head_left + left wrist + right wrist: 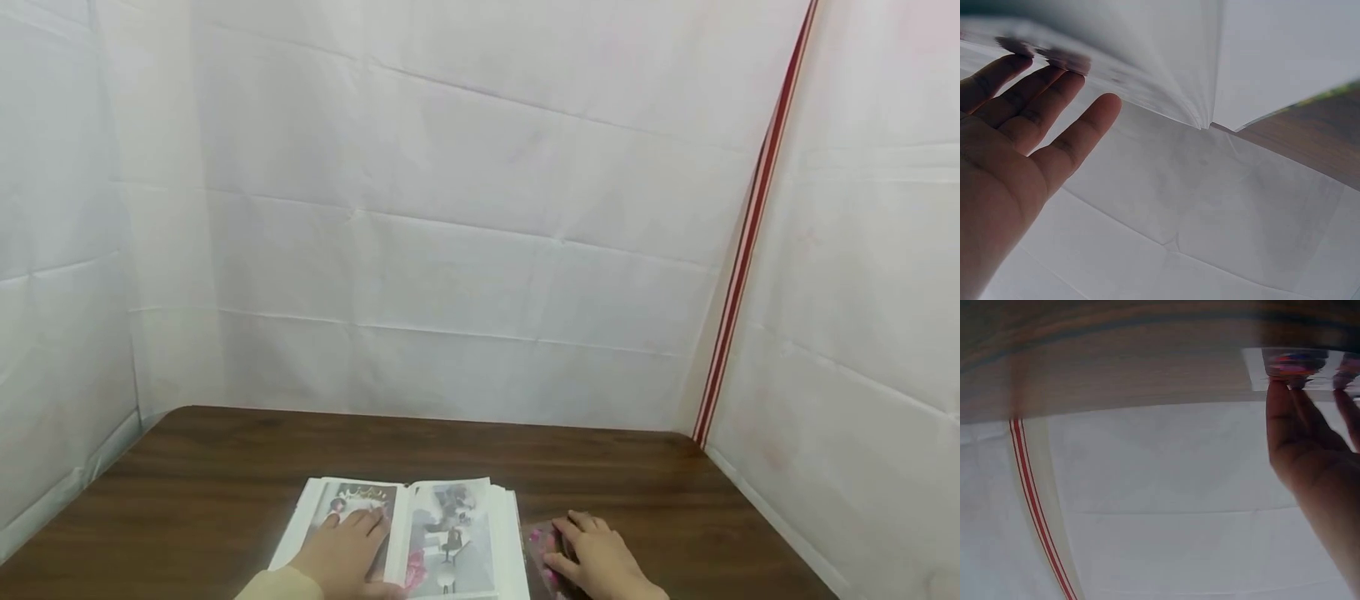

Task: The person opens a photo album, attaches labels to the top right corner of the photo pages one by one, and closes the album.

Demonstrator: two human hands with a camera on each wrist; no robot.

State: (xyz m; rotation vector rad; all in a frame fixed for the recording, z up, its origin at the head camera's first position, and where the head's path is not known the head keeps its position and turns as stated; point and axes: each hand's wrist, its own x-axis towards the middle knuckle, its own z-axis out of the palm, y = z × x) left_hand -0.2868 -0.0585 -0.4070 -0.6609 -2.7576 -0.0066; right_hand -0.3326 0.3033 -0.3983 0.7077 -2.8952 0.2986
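A photo album [512, 533] lies open on the table, with pictures on both facing pages. My left hand [341, 550] rests on the left page, fingers spread over its picture. In the left wrist view, those straight fingers [1075, 140] touch the underside of the inverted-looking page [1166, 56]. To the right of the album is a thin see-through sheet [536, 537] with pink spots, partly hidden under my right hand [606, 565]. The right wrist view has the fingertips touching this flat, pale-edged sheet [1255, 370] against the tabletop, without curling round it.
The dark wood table [600, 475] has rounded far corners and reaches back to a creased white sheet wall [450, 275]. More white sheeting hangs at both sides. A red-striped band [738, 275] runs down at the right rear corner.
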